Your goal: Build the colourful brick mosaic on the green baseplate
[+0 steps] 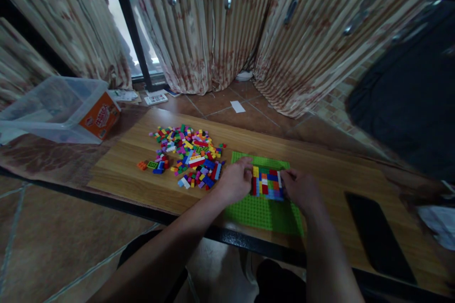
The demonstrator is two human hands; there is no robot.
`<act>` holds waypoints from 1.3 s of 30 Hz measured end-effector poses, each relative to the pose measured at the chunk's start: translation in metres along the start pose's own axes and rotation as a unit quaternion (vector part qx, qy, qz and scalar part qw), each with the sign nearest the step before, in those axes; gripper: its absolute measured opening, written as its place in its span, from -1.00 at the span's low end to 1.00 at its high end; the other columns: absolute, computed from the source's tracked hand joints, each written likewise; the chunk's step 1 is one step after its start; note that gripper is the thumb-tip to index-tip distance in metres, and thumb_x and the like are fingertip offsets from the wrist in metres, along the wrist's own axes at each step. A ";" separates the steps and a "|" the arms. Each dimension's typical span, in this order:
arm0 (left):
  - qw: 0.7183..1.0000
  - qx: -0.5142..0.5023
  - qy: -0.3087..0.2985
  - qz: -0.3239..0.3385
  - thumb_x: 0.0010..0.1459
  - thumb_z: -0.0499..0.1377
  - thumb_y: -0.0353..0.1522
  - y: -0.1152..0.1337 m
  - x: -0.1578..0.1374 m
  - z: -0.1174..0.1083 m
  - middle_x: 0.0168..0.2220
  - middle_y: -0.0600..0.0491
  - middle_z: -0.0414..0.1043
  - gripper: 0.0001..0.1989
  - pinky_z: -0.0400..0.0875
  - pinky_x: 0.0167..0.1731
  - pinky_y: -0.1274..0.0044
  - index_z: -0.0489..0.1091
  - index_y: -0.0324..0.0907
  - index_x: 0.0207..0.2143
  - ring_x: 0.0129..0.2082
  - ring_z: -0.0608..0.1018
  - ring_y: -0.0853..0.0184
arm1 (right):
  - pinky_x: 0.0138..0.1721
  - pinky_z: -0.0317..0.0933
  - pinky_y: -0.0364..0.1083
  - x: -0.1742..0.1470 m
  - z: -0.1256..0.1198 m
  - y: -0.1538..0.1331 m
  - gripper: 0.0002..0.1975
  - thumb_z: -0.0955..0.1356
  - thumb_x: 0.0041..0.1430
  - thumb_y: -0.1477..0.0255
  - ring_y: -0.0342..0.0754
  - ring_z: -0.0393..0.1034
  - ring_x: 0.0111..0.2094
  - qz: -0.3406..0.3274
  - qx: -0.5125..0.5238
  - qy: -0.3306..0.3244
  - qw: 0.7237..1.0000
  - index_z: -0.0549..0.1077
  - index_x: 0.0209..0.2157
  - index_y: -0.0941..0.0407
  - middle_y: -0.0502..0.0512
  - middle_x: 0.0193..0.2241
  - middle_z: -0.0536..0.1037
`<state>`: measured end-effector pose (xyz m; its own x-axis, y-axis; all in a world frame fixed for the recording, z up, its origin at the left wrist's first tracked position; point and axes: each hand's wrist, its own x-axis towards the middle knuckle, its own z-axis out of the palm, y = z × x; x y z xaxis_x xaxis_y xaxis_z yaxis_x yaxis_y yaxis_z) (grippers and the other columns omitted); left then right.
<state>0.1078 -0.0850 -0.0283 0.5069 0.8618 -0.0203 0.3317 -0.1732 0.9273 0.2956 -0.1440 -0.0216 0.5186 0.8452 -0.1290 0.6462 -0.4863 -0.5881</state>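
Observation:
A green studded baseplate (263, 220) lies on the wooden board, carrying a block of many-coloured toy bricks (265, 184) packed side by side. My left hand (236, 180) rests over the plate's left part, its fingers loosely bent and apart beside the bricks' left edge. At the opposite edge, my right hand (301, 188) has thumb and fingers closed together on a slim white brick (279, 179). Those fingertips partly cover the brick. Left of the plate spreads a heap of loose toy bricks (194, 156) in mixed colours and sizes.
A clear plastic box (67, 125) with an orange label stands at the left. A black flat object (378, 236) lies on the board (330, 179) at the right. Curtains (199, 32) hang behind, and papers (237, 106) lie beyond the board.

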 end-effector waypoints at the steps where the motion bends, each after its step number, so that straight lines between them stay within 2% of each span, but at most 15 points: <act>1: 1.000 -0.024 0.005 -0.001 0.13 0.04 -0.58 -0.001 0.002 0.000 -0.02 -0.07 0.53 -0.52 0.45 -0.03 0.54 0.30 -0.23 0.12 -0.08 0.58 0.36 | -0.52 0.30 -0.04 -0.001 0.002 -0.001 -0.73 0.23 0.17 0.28 0.02 0.47 -0.56 0.018 0.057 -0.026 0.998 0.49 -0.40 0.10 0.12 -0.58 0.55; 3: 0.998 -0.063 0.021 -0.018 0.13 0.03 -0.60 -0.004 0.007 0.000 -0.01 -0.08 0.52 -0.55 0.45 -0.02 0.54 0.33 -0.25 0.08 -0.06 0.57 0.37 | -0.58 0.31 -0.08 -0.003 0.007 -0.004 -0.76 0.24 0.16 0.30 -0.03 0.44 -0.62 0.034 0.144 -0.061 0.987 0.47 -0.34 0.11 0.06 -0.61 0.52; 5: 0.995 -0.082 0.043 -0.045 0.15 0.03 -0.58 -0.005 0.012 -0.001 -0.06 -0.09 0.54 -0.61 0.46 -0.05 0.53 0.38 -0.27 0.02 -0.10 0.58 0.35 | -0.60 0.31 -0.10 -0.005 0.010 -0.006 -0.76 0.25 0.16 0.30 -0.05 0.43 -0.63 0.023 0.168 -0.067 0.983 0.48 -0.30 0.12 0.03 -0.61 0.52; 9: 0.995 -0.045 0.068 -0.064 0.19 0.06 -0.50 -0.009 0.014 -0.006 -0.19 -0.04 0.58 -0.70 0.48 -0.13 0.52 0.43 -0.24 -0.05 -0.19 0.60 0.33 | -0.59 0.30 -0.12 -0.004 0.013 -0.008 -0.72 0.23 0.20 0.27 -0.07 0.42 -0.61 0.016 0.161 -0.067 0.985 0.49 -0.30 0.12 0.02 -0.61 0.51; 14: 0.995 0.045 0.051 -0.077 0.21 0.08 -0.38 -0.007 0.010 -0.012 -0.33 0.00 0.57 -0.69 0.48 -0.23 0.53 0.44 -0.25 -0.03 -0.28 0.59 0.32 | -0.52 0.32 -0.10 0.000 0.014 -0.008 -0.67 0.21 0.23 0.23 -0.07 0.43 -0.56 -0.009 0.135 -0.044 0.990 0.50 -0.35 0.14 0.09 -0.54 0.54; 18: 0.993 0.088 0.040 -0.070 0.20 0.11 -0.32 0.001 0.006 -0.013 -0.32 -0.02 0.58 -0.66 0.47 -0.28 0.53 0.43 -0.26 -0.01 -0.31 0.59 0.31 | -0.40 0.34 -0.05 0.001 0.018 -0.008 -0.66 0.22 0.22 0.24 -0.03 0.47 -0.47 -0.029 0.092 -0.031 0.995 0.53 -0.27 0.13 0.12 -0.48 0.57; 21: 0.990 0.121 0.033 -0.059 0.18 0.13 -0.35 0.006 0.004 -0.013 -0.27 -0.04 0.59 -0.63 0.47 -0.28 0.53 0.40 -0.26 0.04 -0.30 0.59 0.31 | -0.32 0.35 -0.03 0.000 0.019 -0.010 -0.68 0.26 0.18 0.26 0.00 0.49 -0.40 -0.035 0.073 -0.022 0.996 0.54 -0.20 0.14 0.13 -0.40 0.60; 26: 0.986 0.155 0.031 -0.056 0.17 0.12 -0.39 0.008 0.004 -0.011 -0.26 -0.05 0.58 -0.64 0.47 -0.22 0.50 0.40 -0.25 0.03 -0.27 0.60 0.29 | -0.25 0.31 -0.03 -0.003 0.019 -0.015 -0.70 0.26 0.20 0.31 0.00 0.49 -0.33 -0.058 0.042 0.003 0.997 0.55 -0.20 0.15 0.16 -0.32 0.62; 29: 0.978 0.201 0.057 -0.019 0.17 0.10 -0.42 0.008 0.003 -0.007 -0.14 -0.10 0.54 -0.62 0.45 -0.08 0.44 0.38 -0.27 0.05 -0.14 0.57 0.25 | -0.22 0.29 -0.03 -0.005 0.018 -0.018 -0.71 0.26 0.21 0.33 0.01 0.49 -0.30 -0.078 0.027 0.016 0.996 0.56 -0.22 0.16 0.18 -0.31 0.62; 33: 0.948 0.285 0.112 0.092 0.19 0.05 -0.43 0.010 0.001 0.002 0.11 -0.17 0.37 -0.58 0.28 0.16 0.33 0.32 -0.30 0.11 0.13 0.41 0.16 | -0.22 0.29 -0.05 -0.006 0.015 -0.017 -0.72 0.26 0.23 0.33 -0.01 0.49 -0.31 -0.079 0.064 0.025 0.994 0.55 -0.21 0.15 0.15 -0.31 0.63; 36: 0.925 0.332 0.101 0.158 0.26 0.03 -0.29 0.011 -0.001 0.011 0.27 -0.20 0.18 -0.49 0.19 0.21 0.18 0.20 -0.30 0.22 0.25 0.26 0.06 | -0.21 0.29 -0.06 -0.007 0.012 -0.014 -0.74 0.26 0.23 0.36 -0.03 0.50 -0.31 -0.077 0.085 0.055 0.992 0.54 -0.21 0.15 0.14 -0.30 0.63; 39: 0.903 0.388 0.061 0.175 0.29 -0.02 -0.13 0.008 -0.004 0.022 0.33 -0.21 0.06 -0.39 0.04 0.25 0.05 0.10 -0.27 0.28 0.33 0.13 0.01 | -0.18 0.29 -0.05 -0.008 0.006 -0.011 -0.76 0.27 0.22 0.40 -0.01 0.50 -0.28 -0.077 0.067 0.097 0.990 0.55 -0.23 0.16 0.16 -0.30 0.63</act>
<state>0.1259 -0.0999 -0.0292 0.6137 0.7270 0.3080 0.6492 -0.6866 0.3273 0.2809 -0.1443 -0.0191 0.5257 0.8422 0.1199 0.6531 -0.3093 -0.6912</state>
